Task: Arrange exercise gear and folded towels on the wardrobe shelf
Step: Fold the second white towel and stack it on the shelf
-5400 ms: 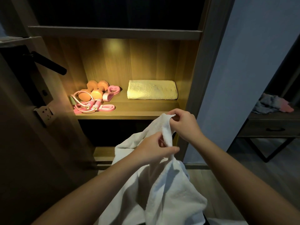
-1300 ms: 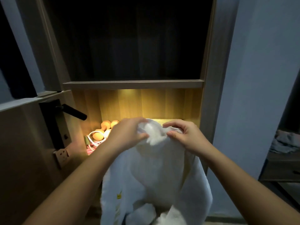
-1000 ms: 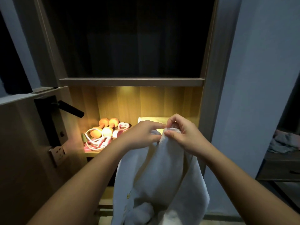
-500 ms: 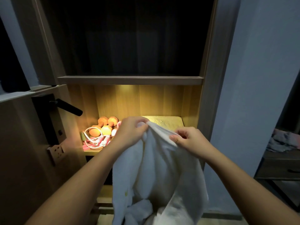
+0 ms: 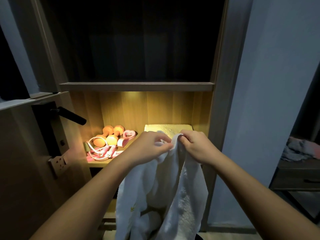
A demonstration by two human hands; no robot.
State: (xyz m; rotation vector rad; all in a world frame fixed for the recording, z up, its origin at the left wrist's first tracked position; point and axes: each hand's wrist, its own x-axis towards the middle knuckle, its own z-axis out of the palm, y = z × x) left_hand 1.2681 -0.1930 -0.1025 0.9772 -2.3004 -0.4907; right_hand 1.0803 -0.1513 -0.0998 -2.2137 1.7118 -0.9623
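The left hand (image 5: pixel 149 146) and the right hand (image 5: pixel 195 147) were close together, almost touching. Each hand pinched the top edge of the white towel (image 5: pixel 173 196) with bent fingers and thumb. The white towel hung down from both hands, between the two arms, in loose, bumpy folds. Its bottom end went out of the picture.

Just behind the hands lay the yellow towel (image 5: pixel 171 128). It was folded flat on the lit shelf (image 5: pixel 97 164). The hands hid its front edge.

To the left of the left hand, on the same shelf, two orange dumbbells (image 5: pixel 110 135) lay side by side. A pink heart (image 5: pixel 127 136) lay just beside them, on the side nearer the left hand. In front of the dumbbells was a pink and white rope (image 5: pixel 102 151) in a loose heap. One loop of it reached up to the dumbbells.

Above the hands was a board (image 5: pixel 136 86), and the space over it was dark.

Far to the left of the left hand stood a door (image 5: pixel 26 170). Its black handle (image 5: pixel 72 116) pointed toward the shelf.

To the right of the right hand was a plain wall (image 5: pixel 268 101). Past the wall, well away from the hands, a heap of clothes (image 5: pixel 303 149) lay on a dark table (image 5: pixel 294 177).
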